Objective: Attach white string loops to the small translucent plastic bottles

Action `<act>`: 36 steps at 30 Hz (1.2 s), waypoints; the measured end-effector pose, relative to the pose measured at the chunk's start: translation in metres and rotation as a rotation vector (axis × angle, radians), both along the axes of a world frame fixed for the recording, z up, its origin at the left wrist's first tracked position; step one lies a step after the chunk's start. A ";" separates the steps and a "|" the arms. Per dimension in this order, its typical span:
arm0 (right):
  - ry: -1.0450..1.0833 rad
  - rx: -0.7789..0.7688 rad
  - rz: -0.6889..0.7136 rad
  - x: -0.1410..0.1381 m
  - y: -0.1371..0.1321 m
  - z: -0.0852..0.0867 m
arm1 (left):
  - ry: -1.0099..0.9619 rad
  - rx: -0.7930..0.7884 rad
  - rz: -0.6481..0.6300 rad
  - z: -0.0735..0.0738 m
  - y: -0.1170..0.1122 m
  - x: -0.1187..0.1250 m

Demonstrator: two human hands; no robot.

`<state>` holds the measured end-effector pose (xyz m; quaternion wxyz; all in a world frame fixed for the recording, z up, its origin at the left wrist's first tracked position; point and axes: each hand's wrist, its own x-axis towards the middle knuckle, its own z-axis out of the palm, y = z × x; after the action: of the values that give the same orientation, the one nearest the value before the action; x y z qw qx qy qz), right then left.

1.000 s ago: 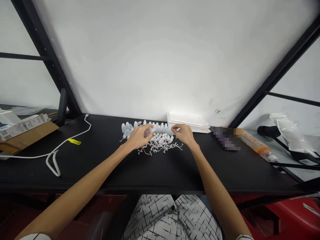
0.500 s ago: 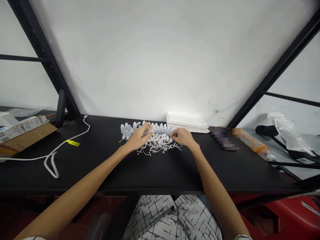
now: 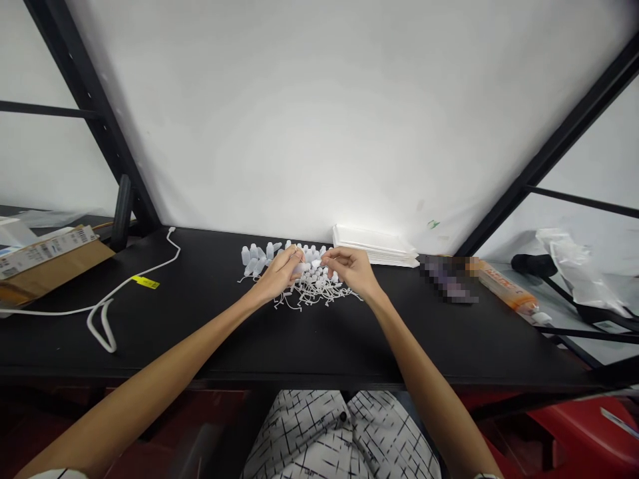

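Nearest the camera was the person's checked shirt (image 3: pixel 339 432), and both bare forearms reached from it across the black table (image 3: pixel 200 339). The left hand (image 3: pixel 277 276) had its fingers (image 3: pixel 292 256) curled around what looked like a small white bottle (image 3: pixel 301 268). The bottle lay roughly crosswise between the hands, its long axis pointing toward the right hand (image 3: pixel 352 269), though the fingers hid much of it. The right hand was near its free end, with its fingertips (image 3: pixel 325 261) bent down among a cluster of little white caps (image 3: pixel 314 276); whether they were grasping one, I could not tell. A tangle of white strings (image 3: pixel 312 296) spread from the caps on the table just below both hands. Just beyond stood a row of white bottles (image 3: pixel 257 256), and to the right lay a stack of white trays (image 3: pixel 374 247). Farther right were a blurred object (image 3: pixel 449 279) and an orange-and-white tube (image 3: pixel 504 293). Far to the left lay a white cable (image 3: pixel 134 286), a yellow tag (image 3: pixel 145 282) and a cardboard box (image 3: pixel 50 263), all below a white wall (image 3: pixel 319 113).
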<state>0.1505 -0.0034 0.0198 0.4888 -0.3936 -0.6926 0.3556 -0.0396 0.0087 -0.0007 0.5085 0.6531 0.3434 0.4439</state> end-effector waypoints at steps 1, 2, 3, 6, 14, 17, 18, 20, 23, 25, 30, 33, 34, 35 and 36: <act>0.018 -0.017 0.016 -0.003 0.000 -0.001 | 0.001 -0.003 0.000 0.000 0.000 0.000; 0.032 -0.032 0.031 -0.005 -0.001 -0.002 | 0.003 -0.003 -0.002 0.000 -0.001 0.000; 0.041 -0.045 0.046 -0.006 -0.001 -0.003 | 0.004 -0.001 -0.002 -0.001 -0.001 0.000; 0.057 -0.082 0.097 -0.007 -0.002 -0.005 | 0.012 0.011 -0.013 -0.002 -0.002 0.000; 0.119 -0.113 0.165 -0.013 -0.005 -0.009 | 0.152 0.189 0.150 -0.001 -0.006 -0.001; 0.133 -0.117 0.177 -0.016 -0.007 -0.010 | 0.171 0.251 0.195 -0.001 -0.005 -0.003; 0.134 -0.115 0.179 -0.017 -0.007 -0.010 | 0.179 0.265 0.201 -0.002 -0.005 -0.003; 0.141 -0.107 0.182 -0.019 -0.007 -0.013 | 0.193 0.285 0.212 -0.003 -0.004 -0.004; 0.147 -0.100 0.186 -0.021 -0.006 -0.017 | 0.204 0.302 0.232 -0.004 -0.004 -0.004; 0.123 -0.089 0.181 -0.022 -0.005 -0.020 | 0.222 0.328 0.247 -0.005 -0.004 -0.005; -0.081 -0.049 0.112 -0.023 -0.005 -0.026 | 0.333 0.430 0.269 -0.005 -0.005 -0.004; -0.162 -0.065 0.077 -0.023 -0.006 -0.028 | 0.380 0.459 0.250 -0.006 -0.007 -0.003; -0.170 -0.071 0.065 -0.024 -0.007 -0.028 | 0.390 0.461 0.243 -0.006 -0.007 -0.003; -0.169 -0.071 0.053 -0.024 -0.007 -0.029 | 0.400 0.462 0.239 -0.006 -0.008 -0.002; -0.156 -0.065 0.043 -0.025 -0.007 -0.029 | 0.409 0.464 0.238 -0.006 -0.007 -0.002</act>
<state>0.1252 -0.0106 -0.0089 0.4127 -0.4209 -0.7249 0.3564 -0.0419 0.0012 -0.0068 0.2113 0.7824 0.4019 0.4262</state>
